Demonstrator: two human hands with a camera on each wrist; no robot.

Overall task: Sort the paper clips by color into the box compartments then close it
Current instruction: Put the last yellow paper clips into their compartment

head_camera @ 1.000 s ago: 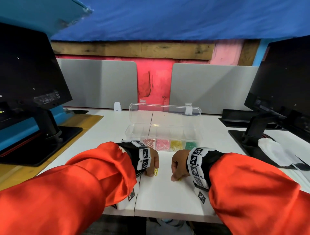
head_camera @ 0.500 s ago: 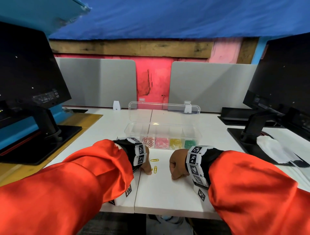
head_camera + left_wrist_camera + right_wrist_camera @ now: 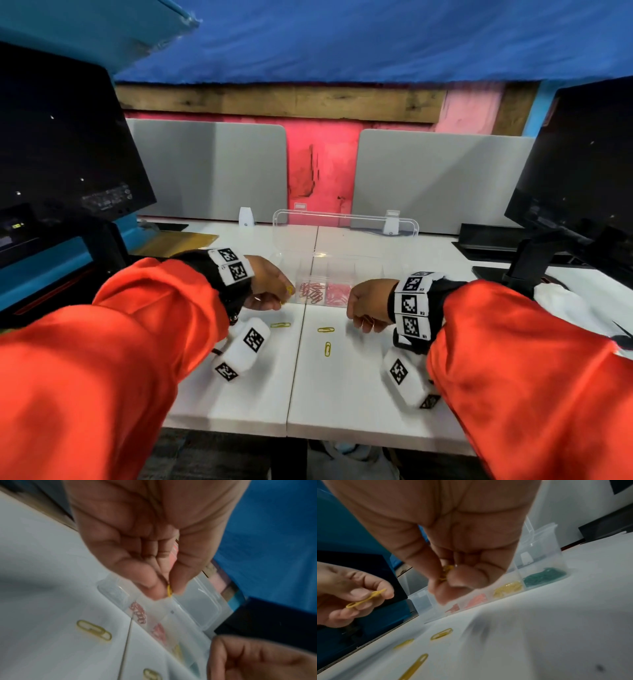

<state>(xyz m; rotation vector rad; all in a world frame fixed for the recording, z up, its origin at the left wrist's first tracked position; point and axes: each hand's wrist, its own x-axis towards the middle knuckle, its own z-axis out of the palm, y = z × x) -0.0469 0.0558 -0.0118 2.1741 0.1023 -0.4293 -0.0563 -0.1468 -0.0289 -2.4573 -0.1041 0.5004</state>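
Observation:
A clear compartment box (image 3: 346, 260) stands open on the white desk, its lid (image 3: 346, 222) upright at the back. Its front row holds red clips (image 3: 311, 292), pink clips (image 3: 337, 294), yellow clips (image 3: 508, 588) and green clips (image 3: 544, 576). My left hand (image 3: 270, 291) is raised just left of the box and pinches a yellow clip (image 3: 169, 590) between thumb and fingertip. My right hand (image 3: 366, 306) hovers before the box, fingers curled round yellow clips (image 3: 446, 572). Three yellow clips lie loose on the desk (image 3: 281, 324) (image 3: 325, 329) (image 3: 327, 349).
A dark monitor on a black stand (image 3: 61, 164) fills the left side, another monitor (image 3: 582, 164) the right. Grey partition panels (image 3: 212, 171) run behind the box. A white cloth (image 3: 561, 301) lies at the right. The desk's front edge (image 3: 308, 435) is near me.
Both hands have lifted off the desk and moved forward toward the box, each carrying yellow clips. The loose clips they covered now show on the desk.

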